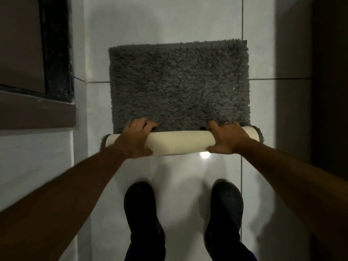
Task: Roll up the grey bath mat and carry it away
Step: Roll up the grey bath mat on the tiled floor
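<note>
A shaggy grey bath mat lies flat on the white tiled floor, its near edge curled into a roll that shows the cream backing. My left hand grips the roll near its left end, fingers curled over the top onto the grey pile. My right hand grips the roll near its right end, thumb under the near side; a ring shows on one finger. Grey pile sticks out at both ends of the roll.
My two dark shoes stand on the glossy white floor tiles just behind the roll. A dark brown door frame or threshold sits at the left. A dark shadowed wall runs along the right.
</note>
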`<state>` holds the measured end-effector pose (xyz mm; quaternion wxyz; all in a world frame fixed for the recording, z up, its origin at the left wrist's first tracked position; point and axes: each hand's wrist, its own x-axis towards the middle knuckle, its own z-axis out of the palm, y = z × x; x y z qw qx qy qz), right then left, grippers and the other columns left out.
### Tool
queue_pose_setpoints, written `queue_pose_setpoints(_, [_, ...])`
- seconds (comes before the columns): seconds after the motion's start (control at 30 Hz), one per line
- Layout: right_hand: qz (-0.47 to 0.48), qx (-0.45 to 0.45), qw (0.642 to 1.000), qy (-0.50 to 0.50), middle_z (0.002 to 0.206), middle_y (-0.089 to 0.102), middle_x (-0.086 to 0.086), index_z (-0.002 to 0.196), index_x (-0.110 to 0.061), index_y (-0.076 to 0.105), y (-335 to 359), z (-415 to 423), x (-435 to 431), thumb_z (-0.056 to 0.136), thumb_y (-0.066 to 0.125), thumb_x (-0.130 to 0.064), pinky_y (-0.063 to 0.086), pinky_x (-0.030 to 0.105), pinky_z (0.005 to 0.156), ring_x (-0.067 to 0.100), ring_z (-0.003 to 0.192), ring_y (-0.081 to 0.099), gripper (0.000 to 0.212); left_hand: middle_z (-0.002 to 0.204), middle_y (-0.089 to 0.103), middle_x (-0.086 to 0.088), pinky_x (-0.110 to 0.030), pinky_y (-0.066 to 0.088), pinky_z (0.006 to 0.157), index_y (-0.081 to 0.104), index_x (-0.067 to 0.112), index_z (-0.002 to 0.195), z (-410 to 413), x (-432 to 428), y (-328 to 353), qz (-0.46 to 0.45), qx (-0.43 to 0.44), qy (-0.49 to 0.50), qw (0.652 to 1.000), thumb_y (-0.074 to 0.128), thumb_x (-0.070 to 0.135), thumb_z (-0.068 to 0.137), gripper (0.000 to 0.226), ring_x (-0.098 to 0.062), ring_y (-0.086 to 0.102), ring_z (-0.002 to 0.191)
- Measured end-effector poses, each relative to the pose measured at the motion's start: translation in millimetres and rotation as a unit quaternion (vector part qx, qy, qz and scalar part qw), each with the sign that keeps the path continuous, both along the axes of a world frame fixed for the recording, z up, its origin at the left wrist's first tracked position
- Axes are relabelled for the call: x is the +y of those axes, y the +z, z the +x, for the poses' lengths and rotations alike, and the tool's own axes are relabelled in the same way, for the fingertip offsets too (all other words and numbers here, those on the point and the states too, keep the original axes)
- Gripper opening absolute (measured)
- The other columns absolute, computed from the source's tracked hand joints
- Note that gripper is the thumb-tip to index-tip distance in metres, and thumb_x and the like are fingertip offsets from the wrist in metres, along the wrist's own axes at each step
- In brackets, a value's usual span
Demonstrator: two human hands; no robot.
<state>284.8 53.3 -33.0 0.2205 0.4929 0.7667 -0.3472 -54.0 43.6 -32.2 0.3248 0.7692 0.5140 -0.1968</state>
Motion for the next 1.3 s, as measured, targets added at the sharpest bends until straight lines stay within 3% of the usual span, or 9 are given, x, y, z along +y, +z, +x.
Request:
queue_pose_setpoints(0.07, [-0.011, 0.014, 0.999, -0.038, 0.109, 0.069, 0.007, 0.117, -0.020, 0.042, -3, 3, 5, 0.073, 0.066, -0.069, 0.045, 0.049, 0.096, 0.030, 0.098, 0.065, 0.070, 0.126, 0.057, -0.015, -0.049, 0.041, 0.095, 0.055, 0.016, 0.125, -8, -25, 0, 0.180, -0.032, -0.039, 0.982, 0.073, 0.041, 0.072, 0.061, -0.036, 0.055, 0.112])
queue_pose_setpoints(0.17, [0.005, 0.005, 0.997, -0.071, 0.124, 0.062, 0.012, 0.119, -0.019, 0.044, -6, 0, 8, 0.069, 0.055, -0.074, 0.040, 0.055, 0.100, 0.034, 0.111, 0.058, 0.075, 0.127, 0.059, -0.016, -0.051, 0.038, 0.097, 0.056, 0.015, 0.125, -3, -54, -5, 0.262, -0.017, -0.013, 0.965, 0.068, 0.027, 0.086, 0.042, -0.036, 0.055, 0.115])
queue_pose_setpoints(0.3, [0.201, -0.027, 0.977, -0.068, 0.153, 0.037, 0.021, 0.137, -0.011, 0.047, -8, 1, -17, 0.082, 0.041, -0.067, 0.017, 0.074, 0.109, 0.044, 0.139, 0.035, 0.079, 0.157, 0.033, -0.021, -0.065, 0.013, 0.116, 0.032, 0.006, 0.150, 13, -47, -21, 0.174, 0.052, 0.000, 0.983, 0.059, 0.069, 0.076, 0.101, -0.042, 0.025, 0.147])
queue_pose_setpoints(0.47, [0.213, -0.079, 0.974, -0.012, 0.160, 0.026, 0.023, 0.155, -0.008, 0.024, -12, 8, -22, 0.073, 0.059, -0.078, 0.010, 0.075, 0.111, 0.046, 0.147, 0.021, 0.114, 0.166, 0.000, -0.015, -0.072, -0.004, 0.112, -0.009, 0.013, 0.155, 22, 6, -24, 0.120, 0.164, -0.025, 0.979, 0.067, 0.079, 0.059, 0.139, -0.039, -0.002, 0.151])
queue_pose_setpoints(0.63, [0.192, -0.137, 0.972, 0.007, 0.143, 0.045, 0.025, 0.145, -0.005, 0.035, -16, -2, 12, 0.064, 0.083, -0.054, 0.029, 0.073, 0.105, 0.047, 0.130, 0.042, 0.106, 0.147, 0.035, -0.019, -0.060, 0.032, 0.105, 0.003, 0.022, 0.157, 25, 21, -21, 0.175, 0.150, 0.006, 0.973, 0.078, 0.059, 0.063, 0.126, -0.039, 0.035, 0.131])
queue_pose_setpoints(0.83, [0.194, -0.097, 0.976, 0.028, 0.125, 0.058, 0.020, 0.133, -0.015, 0.041, -10, -1, 16, 0.071, 0.079, -0.045, 0.043, 0.063, 0.095, 0.043, 0.113, 0.054, 0.079, 0.134, 0.054, -0.022, -0.060, 0.041, 0.095, 0.031, 0.020, 0.151, 13, 5, -24, 0.207, 0.127, -0.050, 0.969, 0.078, 0.025, 0.070, 0.093, -0.043, 0.051, 0.118])
queue_pose_setpoints(1.03, [0.088, -0.008, 0.996, 0.013, 0.125, 0.065, 0.014, 0.134, -0.021, 0.035, 6, 20, -5, 0.073, 0.059, -0.071, 0.045, 0.055, 0.097, 0.036, 0.108, 0.063, 0.083, 0.131, 0.059, -0.011, -0.047, 0.043, 0.094, 0.036, 0.025, 0.139, -7, 27, 6, 0.025, 0.002, -0.048, 0.999, 0.075, 0.038, 0.076, 0.076, -0.035, 0.056, 0.114])
queue_pose_setpoints(1.17, [0.116, -0.031, 0.993, 0.012, 0.151, 0.043, 0.020, 0.135, -0.012, 0.047, 12, 18, -47, 0.074, 0.053, -0.070, 0.035, 0.066, 0.103, 0.041, 0.127, 0.049, 0.084, 0.121, 0.062, -0.011, -0.037, 0.048, 0.086, 0.037, 0.029, 0.125, 0, 23, 7, -0.167, 0.005, -0.025, 0.986, 0.078, 0.038, 0.075, 0.065, -0.030, 0.060, 0.104])
queue_pose_setpoints(1.3, [0.151, -0.033, 0.988, 0.007, 0.150, 0.043, 0.018, 0.148, -0.005, 0.038, 5, 7, -58, 0.072, 0.053, -0.079, 0.024, 0.069, 0.110, 0.041, 0.135, 0.040, 0.107, 0.140, 0.047, -0.008, -0.045, 0.037, 0.109, 0.049, 0.032, 0.134, -11, 43, 2, -0.191, -0.047, 0.015, 0.980, 0.075, 0.044, 0.076, 0.064, -0.028, 0.045, 0.128])
